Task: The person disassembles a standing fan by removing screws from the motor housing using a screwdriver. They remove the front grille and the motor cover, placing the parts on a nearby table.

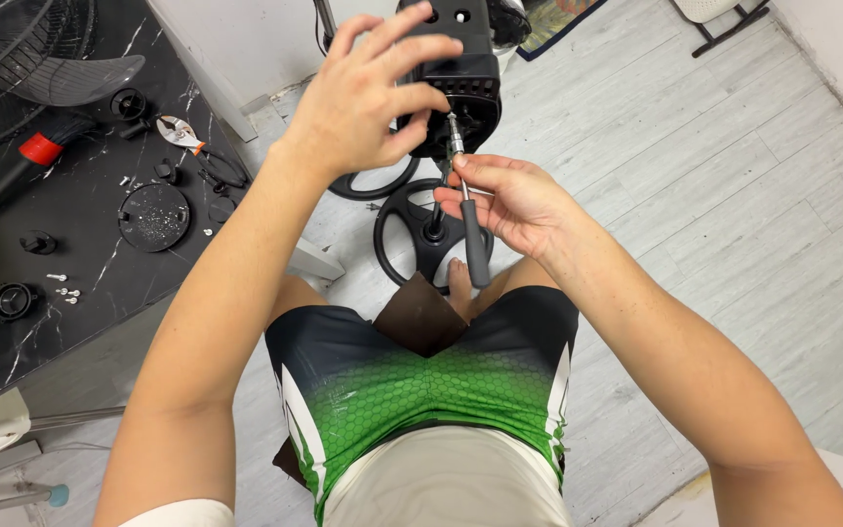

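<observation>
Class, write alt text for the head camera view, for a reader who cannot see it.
A seated person's left hand steadies a black fan motor housing while the right hand holds a grey-handled screwdriver with its tip at the housing. Beside them, a dark marble table holds pliers, small screws, round black parts and a fan grille.

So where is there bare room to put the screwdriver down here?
Bare grey floor right of the right hand and screwdriver. Crowded: black table with scattered parts, pliers; fan base beneath the left hand.
</observation>
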